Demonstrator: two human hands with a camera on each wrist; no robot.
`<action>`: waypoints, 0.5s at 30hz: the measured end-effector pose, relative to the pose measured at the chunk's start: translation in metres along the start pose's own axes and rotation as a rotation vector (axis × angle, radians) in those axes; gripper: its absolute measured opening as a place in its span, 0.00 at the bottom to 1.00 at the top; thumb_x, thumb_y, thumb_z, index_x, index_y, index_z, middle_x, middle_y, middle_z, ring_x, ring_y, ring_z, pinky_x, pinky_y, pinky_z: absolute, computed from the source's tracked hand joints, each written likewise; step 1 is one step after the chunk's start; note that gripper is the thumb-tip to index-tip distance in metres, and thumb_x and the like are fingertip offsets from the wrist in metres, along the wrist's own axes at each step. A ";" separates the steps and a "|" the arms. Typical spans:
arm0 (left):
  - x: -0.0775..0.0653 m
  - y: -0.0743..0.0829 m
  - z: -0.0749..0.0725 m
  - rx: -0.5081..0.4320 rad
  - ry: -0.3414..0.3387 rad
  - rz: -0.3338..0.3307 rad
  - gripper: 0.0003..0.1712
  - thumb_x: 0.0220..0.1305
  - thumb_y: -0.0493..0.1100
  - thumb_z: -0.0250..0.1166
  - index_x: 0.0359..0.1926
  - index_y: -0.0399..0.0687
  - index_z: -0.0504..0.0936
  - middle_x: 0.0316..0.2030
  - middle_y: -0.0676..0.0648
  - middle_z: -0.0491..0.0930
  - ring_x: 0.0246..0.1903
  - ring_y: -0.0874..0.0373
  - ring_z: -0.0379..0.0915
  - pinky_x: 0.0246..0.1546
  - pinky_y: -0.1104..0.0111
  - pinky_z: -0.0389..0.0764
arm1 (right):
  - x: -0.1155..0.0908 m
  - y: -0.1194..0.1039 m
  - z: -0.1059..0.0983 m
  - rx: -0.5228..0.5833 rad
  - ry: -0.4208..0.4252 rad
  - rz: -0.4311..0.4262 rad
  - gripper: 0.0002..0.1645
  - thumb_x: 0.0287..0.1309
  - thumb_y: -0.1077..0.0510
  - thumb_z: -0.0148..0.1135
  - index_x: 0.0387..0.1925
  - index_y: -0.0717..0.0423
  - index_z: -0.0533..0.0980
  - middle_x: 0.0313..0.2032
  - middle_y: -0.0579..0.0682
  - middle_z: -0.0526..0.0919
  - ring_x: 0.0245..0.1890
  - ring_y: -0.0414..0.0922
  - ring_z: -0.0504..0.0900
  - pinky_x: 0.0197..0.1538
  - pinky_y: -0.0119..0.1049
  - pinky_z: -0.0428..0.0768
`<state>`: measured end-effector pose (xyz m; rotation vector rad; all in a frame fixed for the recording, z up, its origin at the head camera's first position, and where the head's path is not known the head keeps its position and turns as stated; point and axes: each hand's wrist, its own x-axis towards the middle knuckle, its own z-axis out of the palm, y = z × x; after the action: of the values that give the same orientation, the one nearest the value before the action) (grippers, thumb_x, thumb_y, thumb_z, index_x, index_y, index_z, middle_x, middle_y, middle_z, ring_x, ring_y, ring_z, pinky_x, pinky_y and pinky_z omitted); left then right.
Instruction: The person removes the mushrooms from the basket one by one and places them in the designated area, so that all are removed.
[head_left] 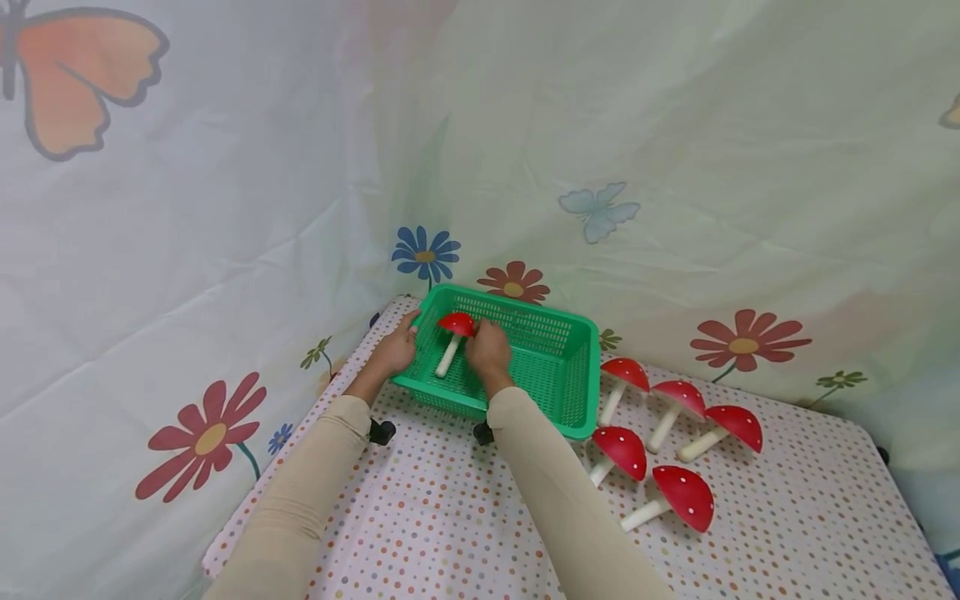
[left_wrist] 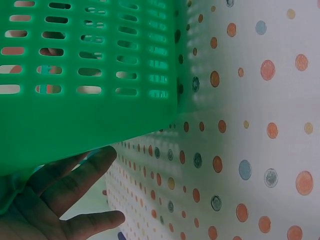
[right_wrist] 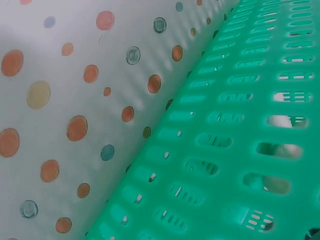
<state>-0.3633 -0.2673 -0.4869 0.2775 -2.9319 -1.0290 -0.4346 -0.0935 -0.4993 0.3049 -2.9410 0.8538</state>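
A green plastic basket [head_left: 573, 383] with slotted walls stands on the dotted cloth. My left hand [head_left: 395, 350] holds its left rim; in the left wrist view the fingers [left_wrist: 82, 182] spread along the outside of the basket wall [left_wrist: 90, 117]. Inside the basket's left part lies a toy mushroom [head_left: 450, 350] with a red, white-dotted cap and pale stem. Reaching over the near rim, my right hand [head_left: 489, 350] pinches the edge of its cap; the fingertips are partly hidden. In the right wrist view the basket wall [right_wrist: 225, 135] hides most of that hand.
Several more red-capped toy mushrooms [head_left: 682, 497] lie on the cloth just right of the basket. The dotted tablecloth [head_left: 420, 517] covers the table. A printed curtain [head_left: 675, 250] hangs close behind and along the left side.
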 end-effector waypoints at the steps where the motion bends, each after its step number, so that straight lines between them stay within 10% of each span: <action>1: 0.000 0.001 0.000 -0.001 -0.001 -0.001 0.29 0.81 0.51 0.31 0.78 0.60 0.47 0.66 0.33 0.70 0.43 0.41 0.79 0.43 0.50 0.76 | 0.000 0.000 -0.001 -0.005 0.019 -0.006 0.10 0.66 0.58 0.59 0.46 0.57 0.78 0.44 0.54 0.82 0.42 0.51 0.82 0.45 0.45 0.83; 15: -0.001 0.002 -0.001 -0.013 -0.001 -0.012 0.29 0.81 0.51 0.33 0.78 0.60 0.47 0.64 0.33 0.72 0.41 0.41 0.79 0.42 0.51 0.76 | -0.002 0.001 -0.002 0.001 0.023 -0.253 0.10 0.59 0.54 0.65 0.29 0.54 0.75 0.31 0.50 0.78 0.29 0.46 0.75 0.32 0.37 0.76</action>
<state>-0.3623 -0.2659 -0.4845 0.2943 -2.9273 -1.0492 -0.4327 -0.0914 -0.4983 0.6459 -2.7988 0.8165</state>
